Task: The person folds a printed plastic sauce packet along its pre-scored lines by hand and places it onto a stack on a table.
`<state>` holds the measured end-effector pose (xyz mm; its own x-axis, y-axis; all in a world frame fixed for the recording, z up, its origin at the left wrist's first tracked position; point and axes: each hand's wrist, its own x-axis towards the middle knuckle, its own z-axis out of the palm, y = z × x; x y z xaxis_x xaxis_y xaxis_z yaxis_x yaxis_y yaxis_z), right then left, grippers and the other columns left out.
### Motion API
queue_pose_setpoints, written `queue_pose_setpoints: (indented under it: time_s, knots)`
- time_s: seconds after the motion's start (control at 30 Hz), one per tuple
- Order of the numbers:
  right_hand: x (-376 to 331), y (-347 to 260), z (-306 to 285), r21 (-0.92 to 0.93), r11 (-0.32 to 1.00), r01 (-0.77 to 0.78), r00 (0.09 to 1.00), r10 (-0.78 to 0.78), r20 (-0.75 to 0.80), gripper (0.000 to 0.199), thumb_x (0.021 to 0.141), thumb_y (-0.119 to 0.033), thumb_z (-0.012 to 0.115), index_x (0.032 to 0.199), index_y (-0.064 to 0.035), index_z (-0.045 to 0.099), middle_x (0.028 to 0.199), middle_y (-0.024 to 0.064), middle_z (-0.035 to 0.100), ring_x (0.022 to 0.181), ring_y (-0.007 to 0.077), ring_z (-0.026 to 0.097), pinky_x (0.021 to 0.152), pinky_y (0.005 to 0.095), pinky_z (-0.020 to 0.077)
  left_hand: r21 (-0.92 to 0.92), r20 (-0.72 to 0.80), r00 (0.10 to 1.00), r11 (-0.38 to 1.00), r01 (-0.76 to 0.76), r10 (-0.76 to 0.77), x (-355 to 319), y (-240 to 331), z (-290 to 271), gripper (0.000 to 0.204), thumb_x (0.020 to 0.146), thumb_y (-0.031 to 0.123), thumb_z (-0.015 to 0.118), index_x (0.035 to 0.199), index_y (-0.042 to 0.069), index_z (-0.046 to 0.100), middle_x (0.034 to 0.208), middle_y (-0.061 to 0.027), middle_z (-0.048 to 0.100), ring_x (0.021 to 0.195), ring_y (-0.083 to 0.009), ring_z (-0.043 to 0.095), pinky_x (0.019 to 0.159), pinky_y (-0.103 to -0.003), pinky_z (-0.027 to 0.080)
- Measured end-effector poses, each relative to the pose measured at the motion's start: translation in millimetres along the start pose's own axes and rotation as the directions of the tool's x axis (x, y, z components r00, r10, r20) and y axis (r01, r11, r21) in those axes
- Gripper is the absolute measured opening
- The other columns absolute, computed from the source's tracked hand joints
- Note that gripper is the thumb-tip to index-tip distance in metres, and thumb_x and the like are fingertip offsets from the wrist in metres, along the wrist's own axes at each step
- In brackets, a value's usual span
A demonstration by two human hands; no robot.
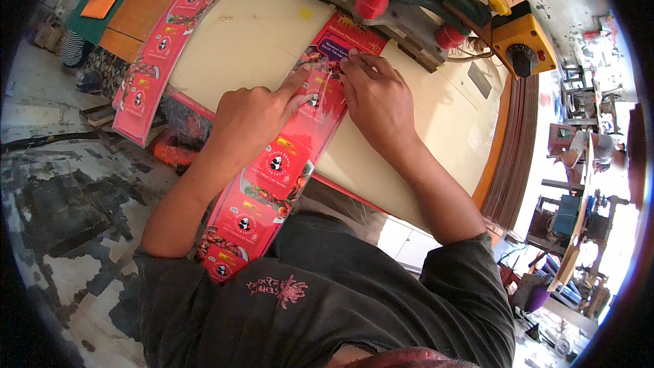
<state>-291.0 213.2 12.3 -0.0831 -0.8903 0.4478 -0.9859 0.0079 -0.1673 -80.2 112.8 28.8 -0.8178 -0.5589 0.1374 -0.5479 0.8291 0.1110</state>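
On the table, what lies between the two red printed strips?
In the head view, cream tabletop with a small yellow patch; the left hand reaches over part of it.

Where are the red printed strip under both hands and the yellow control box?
Red printed strip (294, 140), head view: midway along its printed face.
Yellow control box (522, 39), head view: its yellow front panel.

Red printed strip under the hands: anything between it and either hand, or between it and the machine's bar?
Nothing visible. The left hand and right hand both appear to touch the red strip directly. Its far end lies at the edge of the machine's bar, nothing seen between; can't tell if it runs underneath.
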Motion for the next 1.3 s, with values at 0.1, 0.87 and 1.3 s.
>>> queue_pose_setpoints:
  time_s: [0.1, 0.87, 1.3]
  knots:
    - [-1.7, 0.8, 1.8, -0.01, 1.0, 0.029, 1.0, -0.029, 0.007, 0.025, 0.09, -0.011, 0.063, 0.111, -0.0004, 0.071, 0.123, 0.0168, 0.075, 0.121, 0.0319, 0.068, 0.1, 0.0467, 0.0562, 0.031, -0.044, 0.999, 0.999, -0.02, 0.021, -1.6, 0.0, 0.8, 0.045, 0.106, 0.049, 0.058, 0.142, 0.023, 0.066, 0.054, -0.0122, 0.061, 0.05, -0.0355, 0.067, 0.049, -0.047, 0.055]
    - [-3.6, -20.4, -3.1, 0.093, 0.978, 0.189, 0.982, -0.189, -0.011, 0.023, 0.083, -0.009, 0.068, 0.103, 0.0028, 0.068, 0.117, 0.0185, 0.074, 0.12, 0.0323, 0.069, 0.101, 0.0395, 0.0583, 0.012, -0.006, 1.0, 1.0, -0.008, 0.008, -1.8, -0.7, 3.5, 0.048, 0.107, 0.049, 0.056, 0.147, 0.024, 0.063, 0.056, -0.0131, 0.063, 0.053, -0.0369, 0.068, 0.05, -0.048, 0.055]
    - [-3.3, -21.4, -3.7, 0.093, 0.977, 0.19, 0.982, -0.19, -0.005, 0.022, 0.084, -0.009, 0.067, 0.102, 0.0024, 0.068, 0.115, 0.0171, 0.074, 0.12, 0.0305, 0.069, 0.101, 0.038, 0.0581, 0.028, 0.009, 1.0, 1.0, -0.001, 0.0, -1.8, 0.2, 1.6, 0.047, 0.106, 0.048, 0.056, 0.147, 0.024, 0.064, 0.056, -0.0138, 0.063, 0.054, -0.037, 0.069, 0.05, -0.048, 0.055]
